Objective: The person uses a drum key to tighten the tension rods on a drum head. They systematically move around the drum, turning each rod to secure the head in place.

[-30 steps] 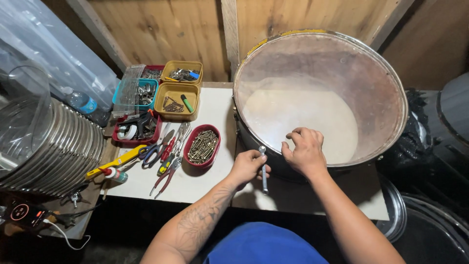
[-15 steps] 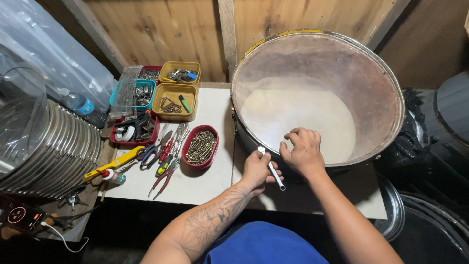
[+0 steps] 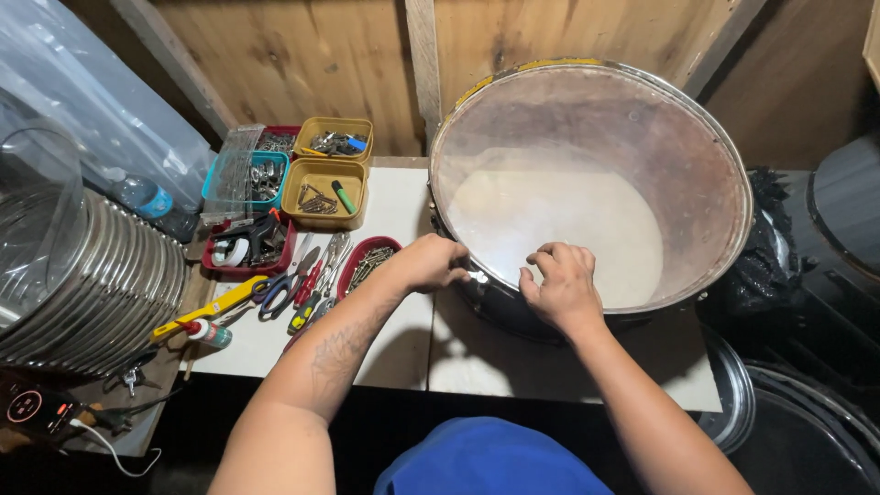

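Far left: stack of metal rims on its side, clear plastic sheet above it, water bottle wedged between the two. Small black device with cable at the bottom left corner.

On the white table: yellow tool, glue tube, scissors, red-handled pliers. Behind those, red tray of mixed bits, teal box, two yellow boxes of small hardware, one with a green lighter. Red oval tin of screws sits just left of the left forearm.

Left hand: fingers curled, closed around a small metal piece at the drum's near rim. Can't tell what the piece is, it's mostly hidden by the hand.

Drum: large, lying head-up on the table, right of centre, metal hoop round a translucent skin, its far edge against the wooden wall.

Right hand: fingers bent, tips pressed on the skin just inside the near rim, palm over the hoop. Holds nothing visible. Hands are near each other, not touching.

Right: black bag beside the drum, more dark drum shells at the edge.
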